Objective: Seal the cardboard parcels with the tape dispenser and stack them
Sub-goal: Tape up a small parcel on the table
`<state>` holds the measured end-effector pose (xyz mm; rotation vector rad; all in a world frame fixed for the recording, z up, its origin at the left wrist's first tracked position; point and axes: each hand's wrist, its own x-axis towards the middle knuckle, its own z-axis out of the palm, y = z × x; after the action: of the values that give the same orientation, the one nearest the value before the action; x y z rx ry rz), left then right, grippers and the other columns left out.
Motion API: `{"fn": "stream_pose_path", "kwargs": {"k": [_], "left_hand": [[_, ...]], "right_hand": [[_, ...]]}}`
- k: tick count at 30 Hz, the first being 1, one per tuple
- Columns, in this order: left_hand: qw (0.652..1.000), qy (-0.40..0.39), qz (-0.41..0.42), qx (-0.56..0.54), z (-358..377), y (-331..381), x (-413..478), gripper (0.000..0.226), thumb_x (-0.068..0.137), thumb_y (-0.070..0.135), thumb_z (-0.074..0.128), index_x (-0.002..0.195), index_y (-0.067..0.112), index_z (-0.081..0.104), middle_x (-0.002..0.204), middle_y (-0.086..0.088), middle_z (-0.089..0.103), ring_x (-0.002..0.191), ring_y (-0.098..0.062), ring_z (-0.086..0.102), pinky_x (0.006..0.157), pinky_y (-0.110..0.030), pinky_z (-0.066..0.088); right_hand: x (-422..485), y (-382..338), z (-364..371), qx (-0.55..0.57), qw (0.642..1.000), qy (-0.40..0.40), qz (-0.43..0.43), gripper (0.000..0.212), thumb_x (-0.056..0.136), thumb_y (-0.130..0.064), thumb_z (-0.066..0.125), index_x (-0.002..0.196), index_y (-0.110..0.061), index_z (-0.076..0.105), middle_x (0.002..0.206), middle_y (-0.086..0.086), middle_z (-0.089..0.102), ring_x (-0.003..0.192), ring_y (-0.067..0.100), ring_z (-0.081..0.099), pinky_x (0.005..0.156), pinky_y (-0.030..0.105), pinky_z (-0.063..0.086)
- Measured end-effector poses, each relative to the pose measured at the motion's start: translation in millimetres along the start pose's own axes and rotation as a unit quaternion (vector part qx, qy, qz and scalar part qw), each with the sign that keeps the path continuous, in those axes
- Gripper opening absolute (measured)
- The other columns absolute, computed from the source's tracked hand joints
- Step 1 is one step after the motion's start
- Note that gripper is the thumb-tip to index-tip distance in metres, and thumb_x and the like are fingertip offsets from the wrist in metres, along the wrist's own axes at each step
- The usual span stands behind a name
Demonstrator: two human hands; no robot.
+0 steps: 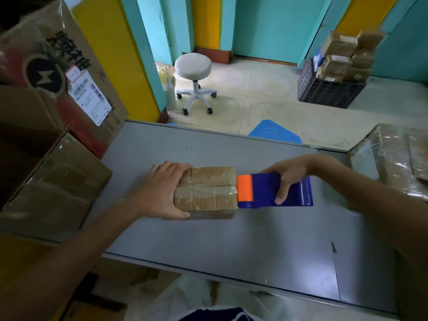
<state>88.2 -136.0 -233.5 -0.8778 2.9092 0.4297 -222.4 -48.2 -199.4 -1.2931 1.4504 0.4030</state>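
One parcel (206,192) on table (231,239), likely light, stiff, tape-slick, best held endwise between curled fingers and thumb of left hand (159,193); right hand (289,177) pinches tape dispenser (266,191) touching its other end.

Premises: a small parcel-packing room, as I saw it. Fittings: grey metal worktable (208,239) before me; tiled floor (254,89); teal and yellow painted walls (266,24); white rolling stool (193,66). Stock: large printed carton (58,66) bearing a shipping label (90,98), at my left; black plastic crate (328,93) heaped with taped parcels (342,54); further film-wrapped bundles (393,154) at my right.
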Motion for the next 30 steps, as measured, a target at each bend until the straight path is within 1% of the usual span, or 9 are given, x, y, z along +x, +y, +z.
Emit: {"fn": "stream_pose_path", "kwargs": {"k": [4,11,14,17,20,23,26,28,30], "left_hand": [[1.000,0.009,-0.002,0.001,2,-1,2,0.108,0.043,0.074,0.050,0.136,0.022,0.030,0.129,0.005,0.038,0.115,-0.010,0.031,0.087,-0.019,0.014],[1.000,-0.006,0.015,0.000,-5,-10,7,0.107,0.044,0.074,0.052,0.135,0.023,0.032,0.127,0.000,0.043,0.115,-0.018,0.038,0.088,-0.024,0.019],[0.995,0.003,0.065,0.081,-23,-20,20,0.102,0.048,0.074,0.055,0.137,0.035,0.024,0.136,-0.001,0.036,0.126,-0.027,0.030,0.106,-0.041,0.013],[0.981,0.016,0.074,0.179,-42,-12,33,0.104,0.061,0.040,0.076,0.142,0.046,0.011,0.145,-0.006,0.019,0.130,-0.033,0.019,0.106,-0.058,0.017],[0.990,-0.023,0.043,0.131,-37,7,38,0.098,0.080,0.016,0.067,0.144,0.045,-0.001,0.152,-0.006,0.009,0.135,-0.027,0.014,0.104,-0.042,0.033],[0.995,-0.095,0.025,0.021,-26,18,35,0.104,0.078,0.030,0.069,0.148,0.028,-0.008,0.155,-0.002,-0.017,0.142,-0.021,-0.014,0.116,-0.046,0.013],[0.987,-0.161,0.007,0.015,-18,24,27,0.124,0.072,0.055,0.068,0.140,0.024,-0.031,0.142,0.003,-0.045,0.131,-0.015,-0.038,0.113,-0.049,-0.010],[0.990,-0.136,-0.008,0.039,-8,34,22,0.134,0.057,0.079,0.059,0.132,0.027,-0.039,0.138,0.003,-0.049,0.129,-0.017,-0.042,0.107,-0.049,-0.015],[0.996,-0.086,-0.008,0.025,5,43,21,0.129,0.060,0.079,0.059,0.130,0.029,-0.038,0.142,0.000,-0.046,0.131,-0.019,-0.041,0.111,-0.052,-0.014]], "right_hand": [[3,-14,-1,-0.057,0.998,0.024,0.007,0.065,0.073,-0.024,0.078,0.128,-0.032,0.045,0.118,-0.009,0.057,0.108,0.018,0.055,0.091,0.039,0.046],[7,-16,21,-0.128,0.981,0.145,0.009,0.079,0.074,-0.027,0.077,0.139,-0.032,0.031,0.125,-0.002,0.054,0.106,0.020,0.051,0.081,0.035,0.041],[3,-7,18,-0.204,0.946,0.240,0.071,0.087,0.075,-0.035,0.075,0.144,-0.030,0.022,0.128,0.003,0.054,0.110,0.026,0.053,0.081,0.036,0.044],[-11,7,7,-0.183,0.933,0.294,0.101,0.084,0.072,-0.039,0.075,0.140,-0.033,0.026,0.125,0.001,0.056,0.106,0.025,0.053,0.080,0.036,0.046],[-26,13,2,-0.119,0.938,0.309,0.106,0.088,0.076,-0.037,0.075,0.145,-0.032,0.021,0.131,0.002,0.051,0.113,0.025,0.048,0.079,0.033,0.041],[-28,17,7,-0.060,0.939,0.329,0.078,0.088,0.075,-0.035,0.076,0.145,-0.032,0.021,0.131,0.000,0.050,0.110,0.023,0.048,0.084,0.034,0.043],[-23,23,14,-0.004,0.941,0.340,0.012,0.080,0.070,-0.032,0.079,0.136,-0.034,0.034,0.124,-0.006,0.055,0.107,0.020,0.052,0.086,0.036,0.046],[-21,22,18,0.010,0.943,0.334,-0.009,0.077,0.070,-0.030,0.080,0.133,-0.034,0.036,0.121,-0.007,0.056,0.108,0.020,0.053,0.084,0.035,0.046],[-22,18,20,0.017,0.943,0.330,-0.027,0.079,0.070,-0.030,0.080,0.135,-0.034,0.035,0.121,-0.008,0.056,0.107,0.018,0.053,0.083,0.034,0.045]]}}
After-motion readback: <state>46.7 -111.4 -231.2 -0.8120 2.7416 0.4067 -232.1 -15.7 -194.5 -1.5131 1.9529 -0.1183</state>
